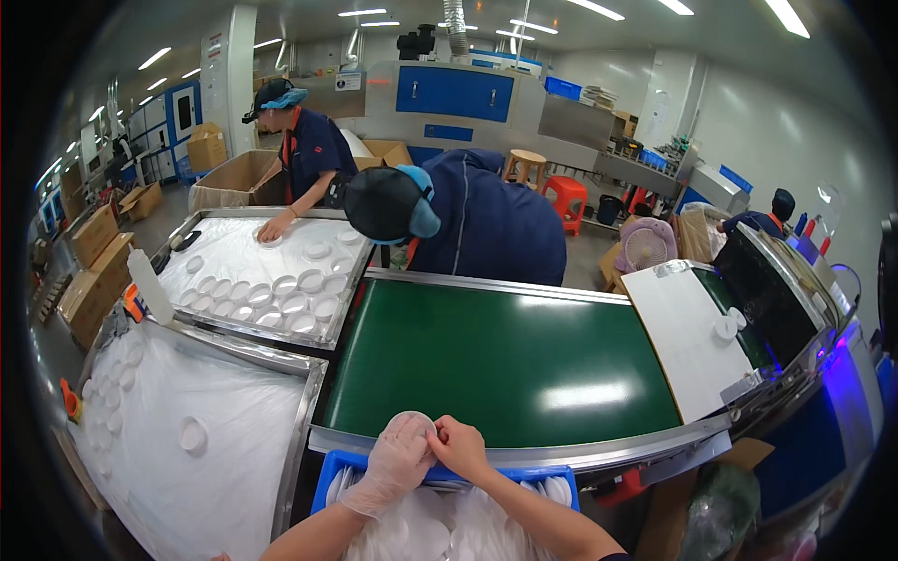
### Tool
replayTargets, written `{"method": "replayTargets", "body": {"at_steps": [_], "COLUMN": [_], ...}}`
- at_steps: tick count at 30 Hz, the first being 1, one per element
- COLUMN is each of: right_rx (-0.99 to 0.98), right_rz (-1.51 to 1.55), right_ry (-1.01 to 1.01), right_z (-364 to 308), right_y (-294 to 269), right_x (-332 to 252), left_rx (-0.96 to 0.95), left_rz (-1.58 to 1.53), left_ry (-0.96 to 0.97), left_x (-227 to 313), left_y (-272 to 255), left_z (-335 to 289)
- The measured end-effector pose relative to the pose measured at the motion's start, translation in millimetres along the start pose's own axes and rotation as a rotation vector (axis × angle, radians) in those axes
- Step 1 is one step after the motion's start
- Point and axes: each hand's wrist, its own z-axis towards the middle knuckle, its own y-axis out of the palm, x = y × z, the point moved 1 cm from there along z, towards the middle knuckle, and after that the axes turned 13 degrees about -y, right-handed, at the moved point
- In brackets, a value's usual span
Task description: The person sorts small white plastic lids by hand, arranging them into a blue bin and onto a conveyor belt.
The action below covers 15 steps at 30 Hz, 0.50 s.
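My left hand (398, 470), in a thin clear glove, grips a shallow white round lid (412, 417) above the near edge of the green conveyor belt (496, 360). My bare right hand (462, 451) has its fingers closed at the lid's right rim, touching it. Directly below both hands stands a blue crate (327, 479) lined with clear plastic film. Several white round pieces (558, 490) lie inside it, partly hidden by my forearms. The palm side of my left hand is out of sight.
At left, a film-covered tray table (224, 458) holds several white lids; a farther one (210, 245) holds more, with a co-worker's hand (274, 227) on one. Another person (486, 220) bends beyond the belt. A white board (687, 341) and machine (781, 290) stand at right.
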Motion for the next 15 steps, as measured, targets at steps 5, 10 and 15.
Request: {"method": "replayTargets", "body": {"at_steps": [5, 10, 15], "right_rx": [0.012, -0.021, 0.031], "right_rz": [0.006, -0.006, 0.007], "right_ry": [-0.002, 0.023, -0.015], "right_z": [-3, -6, 8], "right_y": [4, 6, -2], "right_x": [0, 3, -1], "left_rx": [-0.023, -0.057, -0.021], "left_rz": [0.008, 0.052, 0.1], "left_ry": [-0.008, -0.037, -0.048], "left_x": [4, 0, 2], "left_y": [-2, 2, 4], "left_z": [-1, -5, -1]}}
